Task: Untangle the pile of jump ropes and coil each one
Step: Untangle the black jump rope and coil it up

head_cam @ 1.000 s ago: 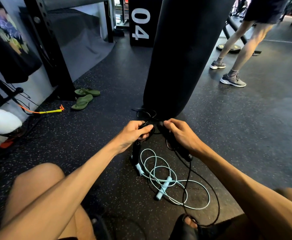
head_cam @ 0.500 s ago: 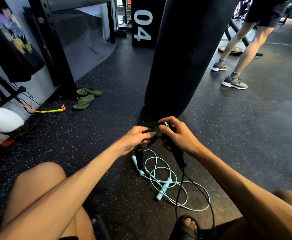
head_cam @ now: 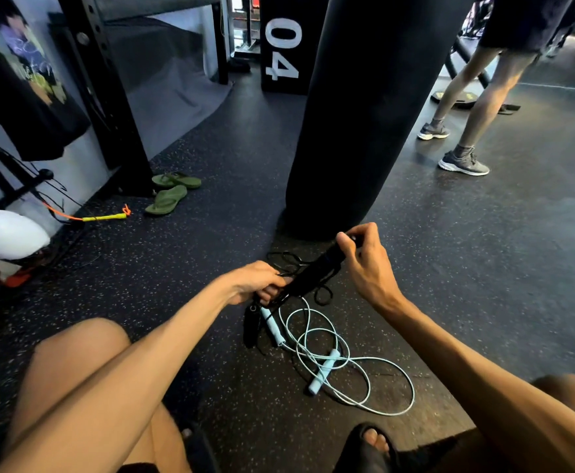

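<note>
1. Head camera, centre of frame: a seated person holds a black jump rope (head_cam: pixel 316 271) above the speckled rubber floor (head_cam: pixel 484 268), one of its handles slanting from lower left to upper right between the two hands.
2. The left hand (head_cam: pixel 259 283) has its fingers curled round the lower end of that handle and a bunch of black cord. The right hand (head_cam: pixel 368 264) pinches the upper end between thumb and fingertips, its other fingers loosely bent.
3. Loops of the black cord hang round the handle and lie on the floor behind the hands, at the foot of a black punching bag (head_cam: pixel 364 114).
4. A second black handle (head_cam: pixel 250 326) hangs just below the left hand, beside one handle of a light blue jump rope (head_cam: pixel 374 401).
5. The blue rope lies in loose, overlapping loops on the floor in the lower centre of the frame, between the person's bare knees.
6. At centre left, a pair of green flip-flops (head_cam: pixel 170 194) and a yellow-handled rope (head_cam: pixel 103 217) lie on the floor.
7. At upper right, another person's legs (head_cam: pixel 467 107) stand in grey trainers. A box marked 04 (head_cam: pixel 282 46) stands at upper centre.
</note>
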Motion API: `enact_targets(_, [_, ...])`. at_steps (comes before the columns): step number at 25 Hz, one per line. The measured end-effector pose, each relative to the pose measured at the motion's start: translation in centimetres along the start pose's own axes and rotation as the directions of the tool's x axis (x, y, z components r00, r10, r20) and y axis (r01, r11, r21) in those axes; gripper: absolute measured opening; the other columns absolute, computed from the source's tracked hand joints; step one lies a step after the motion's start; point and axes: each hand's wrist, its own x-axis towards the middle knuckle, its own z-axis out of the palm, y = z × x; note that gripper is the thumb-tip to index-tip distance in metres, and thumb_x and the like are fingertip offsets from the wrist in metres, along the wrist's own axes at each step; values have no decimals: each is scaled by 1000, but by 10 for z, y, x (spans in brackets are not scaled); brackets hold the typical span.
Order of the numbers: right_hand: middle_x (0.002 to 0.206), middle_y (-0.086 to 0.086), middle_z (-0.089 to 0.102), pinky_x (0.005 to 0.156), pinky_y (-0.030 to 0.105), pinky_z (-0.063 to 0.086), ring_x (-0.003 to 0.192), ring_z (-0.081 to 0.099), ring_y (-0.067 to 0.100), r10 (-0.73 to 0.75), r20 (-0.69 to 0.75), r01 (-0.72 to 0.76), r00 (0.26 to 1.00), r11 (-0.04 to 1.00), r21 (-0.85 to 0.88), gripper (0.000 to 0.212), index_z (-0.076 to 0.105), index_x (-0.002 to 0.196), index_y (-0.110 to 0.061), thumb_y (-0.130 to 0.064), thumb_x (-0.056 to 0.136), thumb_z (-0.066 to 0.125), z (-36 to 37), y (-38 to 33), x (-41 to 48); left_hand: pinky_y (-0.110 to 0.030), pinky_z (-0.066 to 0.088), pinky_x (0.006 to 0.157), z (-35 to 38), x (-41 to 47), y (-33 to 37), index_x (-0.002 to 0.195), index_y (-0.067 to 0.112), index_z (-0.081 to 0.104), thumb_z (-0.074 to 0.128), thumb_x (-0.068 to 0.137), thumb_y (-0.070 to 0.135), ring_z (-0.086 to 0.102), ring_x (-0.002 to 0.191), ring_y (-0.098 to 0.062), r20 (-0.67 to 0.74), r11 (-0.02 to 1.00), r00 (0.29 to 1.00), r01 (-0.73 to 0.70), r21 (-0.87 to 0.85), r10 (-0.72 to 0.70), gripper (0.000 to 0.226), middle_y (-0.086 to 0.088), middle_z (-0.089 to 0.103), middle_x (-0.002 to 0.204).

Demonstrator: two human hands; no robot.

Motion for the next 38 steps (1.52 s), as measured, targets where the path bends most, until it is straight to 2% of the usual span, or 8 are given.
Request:
enact_targets(6, [87, 18, 57, 44, 40, 53, 52, 62, 33, 374, -357, -183, 856, 865, 467, 22, 32, 106, -14, -29, 102, 48, -59, 23, 40, -21, 29, 41, -31, 6, -48, 71, 14, 49, 50, 98, 8, 30, 41, -9, -228, 932, 934, 318, 176, -276, 27, 0, 38, 53])
enact_targets(10, [96, 10, 57, 71, 38, 46, 90, 63, 38, 358, -548, -371, 756, 924, 93, 22, 38, 110, -7, -10, 94, 54, -82, 71, 38, -20, 28, 44, -45, 4, -60, 70, 12, 48, 57, 95, 13, 31, 44, -11, -392, 929, 874, 353, 107, -287, 27, -2, 39, 56])
enact_targets(15, [115, 21, 54, 84, 45, 42, 102, 51, 43, 307, -318, -431, 897, 766, -477, 32, 51, 109, -6, 6, 81, 58, -94, 118, 20, -18, 24, 41, -61, -2, -51, 67, 14, 47, 58, 95, 11, 26, 36, -7, -421, 980, 886, 193, -44, -193, 31, 1, 34, 51])
enact_targets(20, [103, 14, 71, 75, 43, 57, 86, 68, 29, 277, 105, -198, 955, 860, -471, 26, 51, 121, -14, -15, 96, 52, -52, 93, 6, -20, 24, 44, -47, -11, -19, 80, 6, 56, 56, 97, 11, 24, 42, -6, -218, 997, 976, -1, -78, -16, 17, 7, 31, 50])
enact_targets(24, [88, 4, 73, 75, 36, 54, 84, 69, 25, 79, 462, 136, 883, 900, -414, 33, 50, 128, -24, -35, 97, 56, -7, 47, -5, -19, 28, 49, -34, -16, -4, 84, 6, 61, 61, 94, 16, 28, 53, -7, -44, 994, 993, -108, 30, 109, 15, 3, 36, 61])
enact_targets(30, [113, -9, 69, 90, 14, 46, 102, 63, 2, 29, 750, 62, 661, 994, -93, 33, 65, 125, -20, -35, 95, 62, 25, 6, -8, -18, 28, 49, -21, -23, 1, 79, 8, 59, 62, 94, 18, 31, 52, -6, 16, 975, 975, -220, -42, 221, 17, 3, 45, 61])
enact_targets(33, [96, -13, 66, 83, 18, 46, 89, 60, 2, 38, 780, 46, 624, 995, -85, 17, 68, 110, -23, -30, 95, 62, 34, 3, -10, -17, 26, 48, -17, -23, 5, 75, 8, 59, 60, 94, 14, 31, 50, -6, -31, 960, 964, -267, -82, 265, 20, 6, 48, 57])
enact_targets(38, [98, -2, 69, 81, 41, 52, 88, 65, 19, -49, 525, 153, 850, 975, -158, 25, 49, 101, -25, -45, 91, 61, 34, -7, -5, -27, 31, 54, -21, -15, 3, 80, 7, 67, 75, 81, 31, 44, 59, -14, -334, 960, 900, -252, 124, 279, 26, -3, 54, 65])
